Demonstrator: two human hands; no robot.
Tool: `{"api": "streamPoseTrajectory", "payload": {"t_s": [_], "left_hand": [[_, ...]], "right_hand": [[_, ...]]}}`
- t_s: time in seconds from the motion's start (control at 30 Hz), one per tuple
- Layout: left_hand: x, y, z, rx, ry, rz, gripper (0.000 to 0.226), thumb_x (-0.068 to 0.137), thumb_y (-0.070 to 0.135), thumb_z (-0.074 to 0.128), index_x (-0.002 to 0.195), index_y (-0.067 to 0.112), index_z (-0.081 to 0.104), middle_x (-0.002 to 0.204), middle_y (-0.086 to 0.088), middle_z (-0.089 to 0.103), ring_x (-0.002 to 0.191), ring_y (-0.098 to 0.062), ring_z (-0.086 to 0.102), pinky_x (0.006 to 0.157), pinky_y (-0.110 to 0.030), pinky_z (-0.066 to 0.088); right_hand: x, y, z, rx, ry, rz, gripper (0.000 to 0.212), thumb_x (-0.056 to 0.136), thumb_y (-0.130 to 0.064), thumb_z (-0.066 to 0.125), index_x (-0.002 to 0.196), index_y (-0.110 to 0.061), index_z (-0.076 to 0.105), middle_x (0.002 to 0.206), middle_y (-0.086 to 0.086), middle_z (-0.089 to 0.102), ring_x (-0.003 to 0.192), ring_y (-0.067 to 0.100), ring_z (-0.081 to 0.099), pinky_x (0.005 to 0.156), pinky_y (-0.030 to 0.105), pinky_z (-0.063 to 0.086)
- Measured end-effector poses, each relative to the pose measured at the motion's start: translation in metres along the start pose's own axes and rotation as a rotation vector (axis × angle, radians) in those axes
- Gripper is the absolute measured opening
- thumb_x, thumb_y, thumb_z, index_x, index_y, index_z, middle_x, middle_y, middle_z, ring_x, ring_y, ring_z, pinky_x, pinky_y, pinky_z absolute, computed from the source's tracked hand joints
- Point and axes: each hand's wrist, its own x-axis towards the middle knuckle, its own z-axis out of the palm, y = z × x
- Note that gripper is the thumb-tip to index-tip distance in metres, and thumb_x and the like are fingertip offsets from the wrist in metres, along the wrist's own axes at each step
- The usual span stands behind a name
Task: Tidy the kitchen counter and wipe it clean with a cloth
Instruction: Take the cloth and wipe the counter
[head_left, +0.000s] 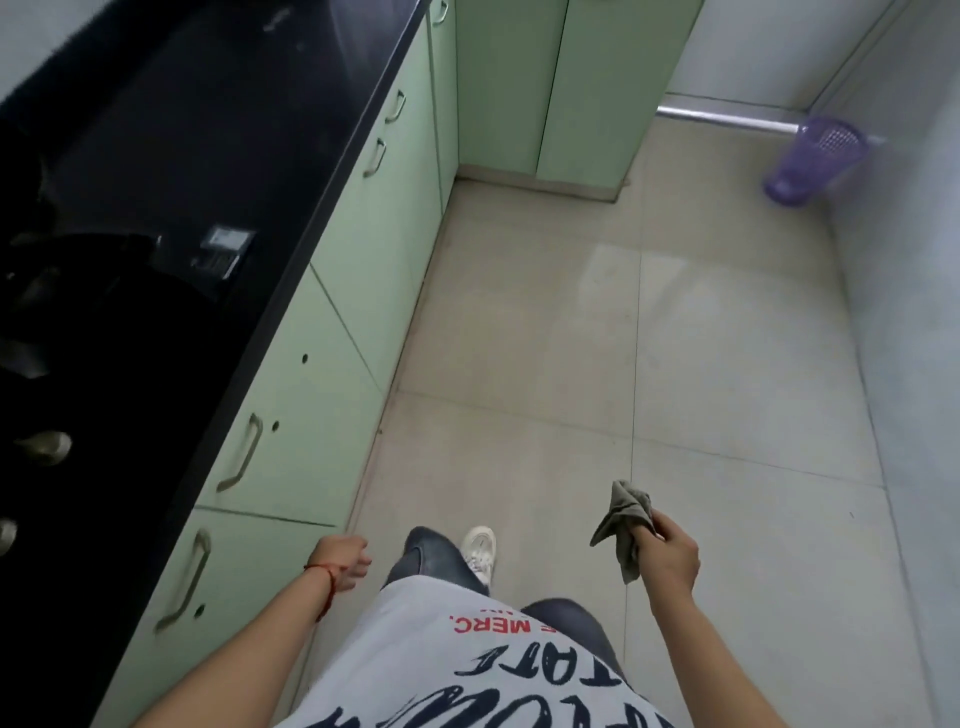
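A black kitchen counter (218, 135) runs along the left, above pale green cabinets. My right hand (670, 553) grips a crumpled grey cloth (626, 522) out over the floor, well away from the counter. My left hand (343, 564) hangs beside the cabinet fronts with loosely curled fingers and holds nothing. A red thread circles its wrist. On the counter's near left lies a dark stove (78, 322) with round knobs, too dim to make out in detail.
Green cabinet doors with metal handles (241, 452) line the left and the far wall. The beige tiled floor (623, 338) is open ahead. A purple mesh bin (815, 158) stands in the far right corner by a metal pipe. My legs and a white shoe (479, 551) are below.
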Motion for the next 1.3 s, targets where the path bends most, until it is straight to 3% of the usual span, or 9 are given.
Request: {"api": "streamPoseTrajectory", "payload": {"t_s": [0.3,0.37,0.5,0.7,0.83,0.97,1.03,1.13,1.3], "left_hand": [[0.014,0.242,0.059,0.068,-0.165,0.295,0.026,0.094,0.019,0.045,0.069,0.02,0.047,0.068,0.0,0.055,0.06,-0.012,0.051,0.057,-0.021,0.038],[0.027,0.277,0.066,0.041,-0.172,0.295,0.026,0.095,0.019,0.045,0.069,0.02,0.047,0.068,0.0,0.055,0.061,-0.011,0.051,0.058,-0.021,0.038],[0.059,0.326,0.07,0.006,-0.122,0.243,0.026,0.095,0.019,0.045,0.069,0.019,0.047,0.068,-0.001,0.054,0.059,-0.013,0.05,0.056,-0.021,0.036],[0.092,0.378,0.05,-0.033,0.026,0.145,0.024,0.093,0.017,0.047,0.069,0.016,0.051,0.064,-0.003,0.055,0.056,-0.016,0.05,0.053,-0.02,0.033],[0.107,0.415,0.041,-0.084,0.075,0.087,0.026,0.093,0.017,0.046,0.068,0.016,0.051,0.065,-0.004,0.055,0.055,-0.017,0.05,0.052,-0.021,0.034],[0.134,0.454,0.039,-0.162,0.092,0.021,0.021,0.093,0.016,0.048,0.074,0.011,0.054,0.062,-0.006,0.054,0.043,-0.014,0.044,0.046,-0.017,0.029],[0.15,0.486,0.038,-0.184,0.095,0.011,0.018,0.093,0.016,0.048,0.076,0.009,0.054,0.062,-0.007,0.054,0.042,-0.014,0.043,0.047,-0.017,0.028],[0.173,0.551,0.034,-0.202,0.084,0.049,0.024,0.093,0.016,0.048,0.069,0.014,0.052,0.065,-0.006,0.055,0.052,-0.016,0.047,0.051,-0.021,0.032],[0.19,0.67,0.032,-0.148,0.018,0.169,0.024,0.092,0.016,0.049,0.069,0.015,0.054,0.064,-0.002,0.056,0.055,-0.013,0.05,0.049,-0.02,0.034]], "right_hand": [[0.105,-0.091,0.032,-0.018,0.012,0.002,0.007,0.082,-0.013,0.063,0.078,-0.018,0.066,0.066,-0.002,0.062,0.075,0.024,0.054,0.06,0.027,0.039],[0.136,-0.112,0.042,-0.024,-0.003,0.014,0.007,0.082,-0.013,0.062,0.081,-0.016,0.068,0.068,0.004,0.063,0.076,0.025,0.054,0.06,0.03,0.039],[0.207,-0.164,0.068,-0.039,-0.019,0.029,0.022,0.082,-0.013,0.063,0.103,-0.008,0.07,0.083,0.01,0.065,0.083,0.025,0.056,0.075,0.03,0.039],[0.295,-0.275,0.111,-0.075,-0.129,-0.059,0.022,0.082,-0.011,0.062,0.102,-0.008,0.07,0.08,0.01,0.063,0.083,0.023,0.056,0.076,0.029,0.038],[0.336,-0.347,0.151,-0.099,-0.216,-0.127,0.021,0.082,-0.007,0.061,0.102,-0.007,0.07,0.084,0.015,0.066,0.08,0.018,0.054,0.072,0.027,0.04],[0.376,-0.403,0.195,-0.086,-0.306,-0.205,0.017,0.081,-0.003,0.061,0.084,-0.017,0.07,0.091,0.03,0.068,0.073,0.013,0.051,0.049,0.008,0.039],[0.395,-0.425,0.218,-0.11,-0.34,-0.209,0.018,0.081,-0.003,0.061,0.085,-0.017,0.071,0.073,0.02,0.07,0.064,0.01,0.05,0.047,0.01,0.037],[0.424,-0.46,0.256,-0.128,-0.362,-0.21,0.021,0.081,-0.003,0.06,0.095,-0.013,0.072,0.051,-0.012,0.063,0.049,0.002,0.047,0.049,0.016,0.038],[0.459,-0.527,0.308,-0.133,-0.351,-0.237,0.026,0.081,-0.001,0.059,0.103,-0.009,0.071,0.069,0.005,0.066,0.046,-0.002,0.051,0.042,0.008,0.036]]}}
